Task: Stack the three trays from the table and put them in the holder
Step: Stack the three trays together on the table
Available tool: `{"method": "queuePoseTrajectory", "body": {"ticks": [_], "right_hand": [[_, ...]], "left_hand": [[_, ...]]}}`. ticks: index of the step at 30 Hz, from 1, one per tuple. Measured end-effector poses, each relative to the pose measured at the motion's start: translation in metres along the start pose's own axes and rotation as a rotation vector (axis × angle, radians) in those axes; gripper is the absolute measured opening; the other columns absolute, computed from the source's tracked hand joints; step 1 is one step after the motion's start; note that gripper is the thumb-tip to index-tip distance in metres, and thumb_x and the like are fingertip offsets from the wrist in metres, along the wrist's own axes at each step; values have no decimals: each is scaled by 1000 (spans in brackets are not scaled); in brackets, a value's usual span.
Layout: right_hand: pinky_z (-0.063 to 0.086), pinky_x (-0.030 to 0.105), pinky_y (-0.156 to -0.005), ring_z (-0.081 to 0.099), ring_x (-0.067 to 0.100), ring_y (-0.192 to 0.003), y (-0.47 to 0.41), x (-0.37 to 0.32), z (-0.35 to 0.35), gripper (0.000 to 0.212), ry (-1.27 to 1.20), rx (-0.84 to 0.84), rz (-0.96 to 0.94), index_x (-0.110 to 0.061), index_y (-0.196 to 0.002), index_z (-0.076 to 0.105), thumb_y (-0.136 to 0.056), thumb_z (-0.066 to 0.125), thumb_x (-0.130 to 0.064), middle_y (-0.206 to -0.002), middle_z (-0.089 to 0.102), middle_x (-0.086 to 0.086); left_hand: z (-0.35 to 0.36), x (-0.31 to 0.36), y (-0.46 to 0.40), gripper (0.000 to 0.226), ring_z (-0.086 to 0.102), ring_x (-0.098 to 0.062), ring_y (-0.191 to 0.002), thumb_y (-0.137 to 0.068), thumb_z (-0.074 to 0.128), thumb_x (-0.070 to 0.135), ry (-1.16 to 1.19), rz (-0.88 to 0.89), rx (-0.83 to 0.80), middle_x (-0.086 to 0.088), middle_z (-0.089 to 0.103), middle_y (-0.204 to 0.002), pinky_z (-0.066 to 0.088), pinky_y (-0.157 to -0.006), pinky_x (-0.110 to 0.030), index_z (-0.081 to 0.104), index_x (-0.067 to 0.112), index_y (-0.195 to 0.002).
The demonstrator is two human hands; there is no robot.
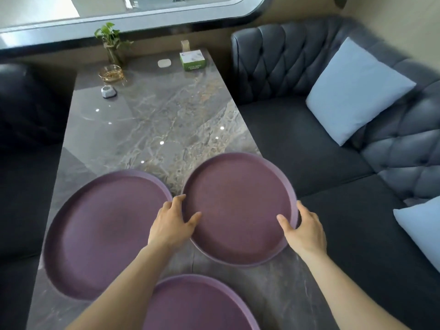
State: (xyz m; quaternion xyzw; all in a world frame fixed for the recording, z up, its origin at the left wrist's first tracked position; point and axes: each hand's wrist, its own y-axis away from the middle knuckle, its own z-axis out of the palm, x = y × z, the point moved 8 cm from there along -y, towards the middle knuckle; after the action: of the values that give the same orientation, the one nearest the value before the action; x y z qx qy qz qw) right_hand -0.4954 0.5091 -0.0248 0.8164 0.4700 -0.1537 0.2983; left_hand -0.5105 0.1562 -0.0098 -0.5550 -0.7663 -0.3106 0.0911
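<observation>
Three round purple trays are at the near end of a marble table [152,120]. The right tray [238,201] juts past the table's right edge and looks slightly tilted. My left hand [172,225] grips its left rim, thumb inside the tray. My right hand [303,231] grips its right rim, thumb on the inner face. The left tray [102,229] lies flat beside it. The near tray [197,306] lies below my arms, cut off by the frame's bottom edge. No holder is in view.
At the table's far end stand a plant in a glass vase [112,44], a glass ashtray [110,73], a small white object [108,91], a tissue box [192,59] and a white pad [164,63]. Dark sofas [309,148] with pale blue cushions [354,91] flank the table.
</observation>
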Motion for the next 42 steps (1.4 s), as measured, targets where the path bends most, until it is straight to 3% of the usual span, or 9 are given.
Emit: {"method": "queuePoseTrajectory", "body": {"ticks": [7, 12, 16, 19, 22, 29, 36, 42], "right_hand": [[42, 49, -108, 45, 33, -139, -48, 10, 10, 80, -85, -37, 108, -23, -156, 32, -89, 62, -54, -153, 47, 7], [46, 50, -107, 51, 32, -135, -59, 22, 14, 72, -81, -13, 183, -15, -151, 41, -89, 71, -36, -150, 52, 8], [55, 48, -94, 64, 35, -117, -59, 28, 5, 58, -53, 56, 220, -13, -139, 55, -86, 75, -27, -135, 64, 10], [54, 46, -94, 65, 35, -113, -52, 31, -2, 57, -75, 96, 212, -13, -136, 57, -83, 79, -21, -129, 66, 11], [56, 46, -92, 67, 32, -106, -39, 27, -6, 56, -109, 103, 200, -15, -131, 59, -80, 81, -18, -120, 69, 8], [55, 40, -79, 64, 29, -87, 20, 14, -9, 49, -128, 115, 179, -15, -124, 58, -81, 80, -16, -113, 70, 10], [56, 42, -84, 68, 34, -100, 114, 3, 18, 40, -122, 115, 107, -15, -118, 64, -81, 80, -17, -111, 73, 10], [56, 44, -86, 68, 33, -97, 190, 18, 51, 29, -95, 95, 66, -14, -109, 68, -82, 77, -14, -103, 74, 9]], "left_hand": [[23, 14, -53, 94, 30, -35, -145, -81, 58, 68, -61, -68, -75, -9, 35, -158, 29, -115, -50, 16, 31, -157], [32, 15, -65, 100, 38, -33, -140, -72, 63, 73, -70, -121, -71, -10, 42, -151, 28, -113, -51, 19, 36, -154], [29, 8, -66, 105, 50, -26, -132, -56, 77, 68, 155, -149, -65, -3, 50, -144, 36, -112, -50, 28, 41, -146], [20, 9, -56, 113, 54, -24, -125, -47, 84, 60, 264, -117, -35, -6, 46, -137, 48, -104, -48, 31, 42, -145], [4, 7, -44, 108, 57, -23, -117, -51, 89, 53, 269, -105, 20, -6, 44, -135, 51, -100, -44, 35, 42, -144], [-34, -40, 16, 97, 62, -20, -99, -57, 86, 52, 230, -131, 129, 0, 62, -117, 51, -92, -41, 43, 35, -143], [-44, -135, 109, 83, 68, -15, -91, -48, 80, 62, 304, -215, 170, 7, 69, -104, 54, -88, -41, 58, 40, -124], [-32, -209, 187, 56, 67, -17, -87, -65, 87, 43, 326, -270, 202, 8, 70, -98, 50, -80, -38, 63, 31, -114]]}}
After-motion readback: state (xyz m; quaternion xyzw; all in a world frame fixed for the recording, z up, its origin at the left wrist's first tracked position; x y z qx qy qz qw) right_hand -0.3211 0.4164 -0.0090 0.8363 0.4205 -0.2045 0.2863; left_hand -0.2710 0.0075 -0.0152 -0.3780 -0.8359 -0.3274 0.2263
